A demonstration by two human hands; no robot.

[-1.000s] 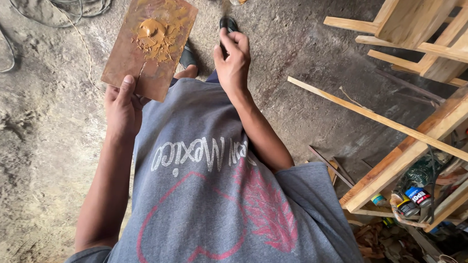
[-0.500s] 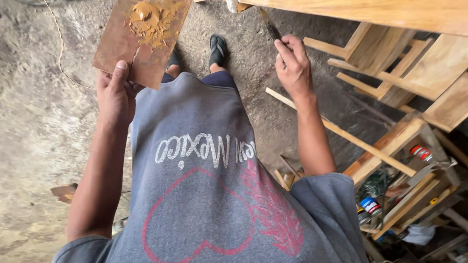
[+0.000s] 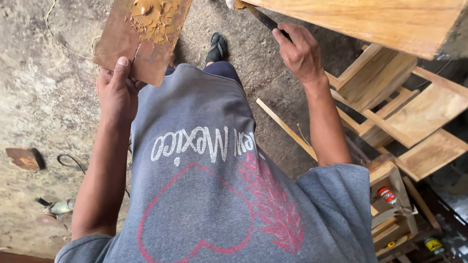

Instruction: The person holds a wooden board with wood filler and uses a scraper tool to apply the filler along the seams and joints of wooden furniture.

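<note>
Now left hand [image 3: 116, 91] grips putty board [image 3: 144, 32], right hand [image 3: 299, 51] clenched on putty knife [image 3: 261, 18] w/ blade at plank [image 3: 362, 16].

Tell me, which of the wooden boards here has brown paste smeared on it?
The small reddish-brown board held up by the left hand. A lump of tan paste sits on its face; the pale plank that the right hand works on with a putty knife looks mostly bare.
</note>
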